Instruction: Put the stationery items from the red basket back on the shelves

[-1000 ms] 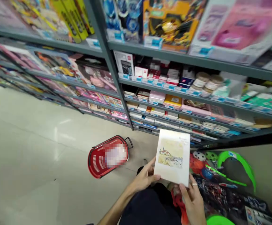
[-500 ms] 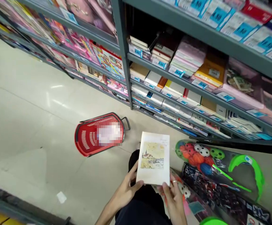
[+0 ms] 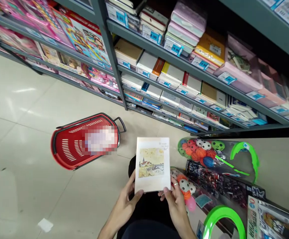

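Note:
I hold a white notebook (image 3: 152, 164) with a painted landscape on its cover, upright in front of me at the lower middle of the head view. My left hand (image 3: 126, 203) grips its lower left corner, thumb over the bottom edge. My right hand (image 3: 174, 200), a ring on one finger, grips the lower right corner. Both hands are closed on the notebook. Beneath it I see my dark trousers and a shoe.
A red shopping basket (image 3: 71, 146) lies on the tiled floor to the left. Grey shelves (image 3: 184, 66) of notebooks and boxed toys run across the top. Packs of toy balls (image 3: 199, 151) and green plastic hoops (image 3: 245, 156) lie at the right.
My view has tilted down and moved closer to the lower shelves. The notebook and both hands sit lower and further left in the picture, with the same grip.

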Demonstrator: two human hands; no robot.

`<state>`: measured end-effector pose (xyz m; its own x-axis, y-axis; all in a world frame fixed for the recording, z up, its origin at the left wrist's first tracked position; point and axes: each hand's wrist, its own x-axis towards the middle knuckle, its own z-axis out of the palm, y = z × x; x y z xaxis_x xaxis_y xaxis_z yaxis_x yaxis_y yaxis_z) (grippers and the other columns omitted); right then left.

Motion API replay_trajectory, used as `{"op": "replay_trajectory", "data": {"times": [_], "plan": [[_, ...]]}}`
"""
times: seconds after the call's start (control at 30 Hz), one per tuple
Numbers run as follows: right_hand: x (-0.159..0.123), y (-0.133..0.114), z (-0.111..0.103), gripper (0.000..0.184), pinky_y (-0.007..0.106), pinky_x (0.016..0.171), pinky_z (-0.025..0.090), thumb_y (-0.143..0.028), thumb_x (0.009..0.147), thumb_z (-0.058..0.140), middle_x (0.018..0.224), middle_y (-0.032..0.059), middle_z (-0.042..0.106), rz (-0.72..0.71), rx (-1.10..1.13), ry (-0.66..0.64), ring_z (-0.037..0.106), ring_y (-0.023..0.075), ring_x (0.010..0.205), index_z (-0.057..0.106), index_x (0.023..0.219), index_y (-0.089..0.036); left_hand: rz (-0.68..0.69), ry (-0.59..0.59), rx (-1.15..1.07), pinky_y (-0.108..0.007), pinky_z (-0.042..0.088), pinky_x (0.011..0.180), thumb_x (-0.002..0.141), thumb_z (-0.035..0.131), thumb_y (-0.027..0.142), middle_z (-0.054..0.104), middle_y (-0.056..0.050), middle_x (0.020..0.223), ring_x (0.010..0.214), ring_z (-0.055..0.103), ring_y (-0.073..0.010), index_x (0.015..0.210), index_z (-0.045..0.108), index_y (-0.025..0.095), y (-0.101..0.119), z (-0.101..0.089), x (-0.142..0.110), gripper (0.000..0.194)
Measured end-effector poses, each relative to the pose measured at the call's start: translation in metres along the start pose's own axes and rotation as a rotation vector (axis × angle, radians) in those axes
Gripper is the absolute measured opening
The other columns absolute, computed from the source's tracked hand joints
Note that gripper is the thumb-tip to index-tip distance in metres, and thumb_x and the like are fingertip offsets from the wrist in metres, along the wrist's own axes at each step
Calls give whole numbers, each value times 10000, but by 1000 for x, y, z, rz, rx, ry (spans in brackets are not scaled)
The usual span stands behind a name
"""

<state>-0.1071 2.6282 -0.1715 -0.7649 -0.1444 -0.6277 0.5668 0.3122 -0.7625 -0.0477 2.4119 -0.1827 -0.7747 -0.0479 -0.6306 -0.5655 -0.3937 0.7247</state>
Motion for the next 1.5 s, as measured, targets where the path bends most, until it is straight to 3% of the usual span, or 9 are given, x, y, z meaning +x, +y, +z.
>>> {"op": "replay_trajectory", "data": {"times": [0.1,0.4,0.63,0.87,1.03,1.17,1.37,1.5], "plan": [[-1,1,-1,833,394,851,587,-670,999,657,1085,130,778,0,5,-13,701,237,881,380,1614,-181,-10,12,-3,-433,447,1210,945,690,644,683,-203,1431,1297,648,-311,1747,139,106,-7,3,-1,1112],[-7,3,-14,873,395,834,608,-711,950,692,990,111,772,22,40,37,696,244,844,448,1592,-173,-48,4,-31,-407,469,1159,946,710,632,729,-178,1322,1153,693,-272,1752,27,89,-24,15,-1,1187],[-7,4,-22,785,365,805,612,-656,981,689,1045,113,774,-23,106,88,706,226,856,491,1578,-186,-34,10,-21,-363,501,1111,950,742,592,751,-137,1293,1105,717,-252,1766,75,153,-29,26,10,1141],[-8,-4,-32,798,382,811,600,-700,952,698,1007,109,776,2,161,109,718,245,863,533,1540,-186,-68,-4,19,-347,521,1080,928,767,598,767,-115,1208,1044,707,-237,1766,78,154,-17,39,13,1172],[-11,3,-33,805,378,816,590,-698,976,666,1006,110,769,15,210,121,712,243,877,494,1564,-176,-60,-26,125,-356,511,1059,955,734,593,765,-72,1014,999,691,-240,1755,150,148,-11,43,21,1086],[-13,11,-36,807,382,808,589,-683,984,663,963,102,765,48,245,144,700,239,843,477,1583,-175,-66,-83,175,-345,513,1005,979,704,589,760,-72,1031,998,676,-237,1747,186,158,-5,48,31,1021],[0,7,-58,745,367,813,600,-633,986,692,985,96,766,7,264,197,713,232,849,539,1562,-187,-86,-126,167,-302,519,853,915,791,556,732,-45,926,858,638,-200,1733,202,111,12,74,51,1102],[6,3,-73,727,355,818,614,-600,999,691,986,81,771,-1,290,258,714,213,834,531,1579,-193,-72,-173,173,-307,522,862,922,796,524,710,-34,913,856,622,-194,1726,235,122,25,95,67,1059]]}}
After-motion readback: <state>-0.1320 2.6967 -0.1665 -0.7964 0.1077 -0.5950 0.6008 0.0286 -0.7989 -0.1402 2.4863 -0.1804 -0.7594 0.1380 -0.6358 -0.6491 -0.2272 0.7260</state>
